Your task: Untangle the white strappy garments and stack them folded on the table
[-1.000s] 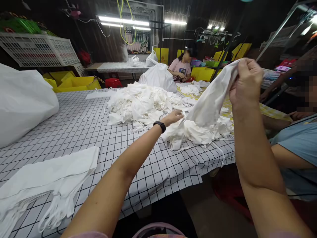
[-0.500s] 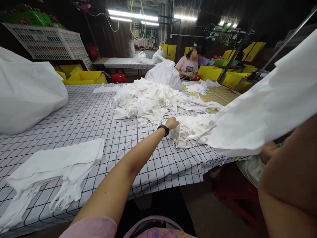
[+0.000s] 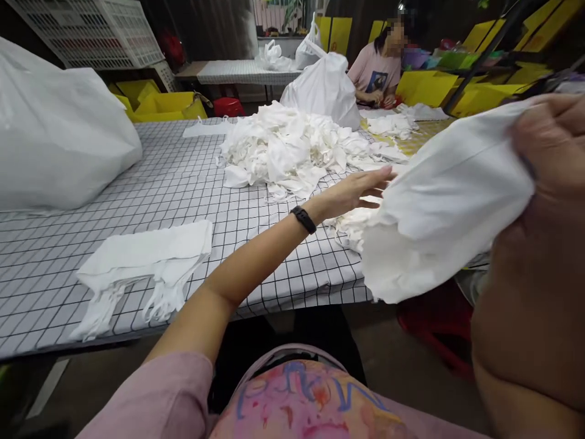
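Note:
My right hand [image 3: 551, 143] is close to the camera at the right, closed on the top edge of a white fabric bag [image 3: 443, 207] that hangs in front of me. My left hand [image 3: 354, 189] reaches forward over the table edge with fingers stretched out flat, touching or just beside the lower part of that bag. Under it lies a small heap of white bags [image 3: 351, 225]. A bigger pile of white bags [image 3: 297, 149] sits further back on the checked tablecloth [image 3: 183, 183]. A neat stack of flattened bags [image 3: 146, 262] lies at the near left.
A large stuffed white sack [image 3: 59, 134] fills the left of the table. Another white sack [image 3: 326, 88] stands at the far end, beside a seated person in a pink shirt [image 3: 379, 67]. Yellow bins [image 3: 159, 103] and a white crate [image 3: 95, 30] stand behind.
My left hand has lifted off the small heap and opened flat. My right hand has brought the bag closer to me, and my view has tilted down.

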A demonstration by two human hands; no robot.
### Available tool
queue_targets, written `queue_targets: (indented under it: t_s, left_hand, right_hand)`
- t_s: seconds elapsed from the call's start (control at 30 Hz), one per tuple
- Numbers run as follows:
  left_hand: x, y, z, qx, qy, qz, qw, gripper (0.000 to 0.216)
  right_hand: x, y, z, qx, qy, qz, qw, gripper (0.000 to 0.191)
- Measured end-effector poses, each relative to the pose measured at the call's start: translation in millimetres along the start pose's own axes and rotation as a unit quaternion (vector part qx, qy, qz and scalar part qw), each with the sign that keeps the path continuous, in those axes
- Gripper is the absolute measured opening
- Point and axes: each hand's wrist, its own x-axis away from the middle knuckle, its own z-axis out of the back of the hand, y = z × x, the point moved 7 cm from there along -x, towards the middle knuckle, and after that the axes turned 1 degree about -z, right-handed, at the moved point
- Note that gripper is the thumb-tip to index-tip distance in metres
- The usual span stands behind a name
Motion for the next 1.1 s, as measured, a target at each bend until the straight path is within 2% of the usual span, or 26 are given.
queue_targets:
  t_s: [0.07, 0.13, 0.27, 0.37, 0.53, 0.63, 0.77, 0.9, 1.1]
  left_hand:
    - [21, 23, -11, 0.060, -0.024, -0.018, 0.998, 0.044]
    - [41, 44, -13, 0.068, -0.016, -0.035, 0.997, 0.034]
    - [76, 73, -2, 0.014, 0.021, -0.070, 0.997, 0.018]
    - [98, 84, 12, -0.043, 0.043, -0.082, 0.995, 0.016]
    - [128, 96, 35, -0.144, 0.084, -0.078, 0.983, 0.027]
    - [146, 99, 47, -0.195, 0.099, -0.075, 0.973, 0.033]
    - [170, 96, 66, -0.250, 0.158, -0.069, 0.953, 0.032]
    - [189, 92, 80, -0.232, 0.194, -0.052, 0.952, 0.030]
    - [209, 98, 101, -0.133, 0.227, -0.058, 0.963, 0.031]
  right_hand:
    - [5, 1, -18, 0.003, -0.008, -0.001, 1.000, 0.005]
    - [7, 7, -39, -0.001, -0.071, -0.028, 0.997, 0.007]
    - [8, 13, -66, -0.040, -0.129, -0.061, 0.989, 0.001]
    - [7, 14, -86, -0.077, -0.171, -0.079, 0.979, 0.008]
    - [7, 19, -122, -0.110, -0.275, -0.131, 0.946, 0.032]
    - [2, 19, -135, -0.110, -0.298, -0.150, 0.936, 0.037]
    - [-4, 21, -149, -0.110, -0.311, -0.173, 0.928, 0.040]
    - [-11, 33, -159, -0.119, -0.317, -0.196, 0.920, 0.043]
    - [-17, 58, -170, -0.110, -0.323, -0.225, 0.913, 0.050]
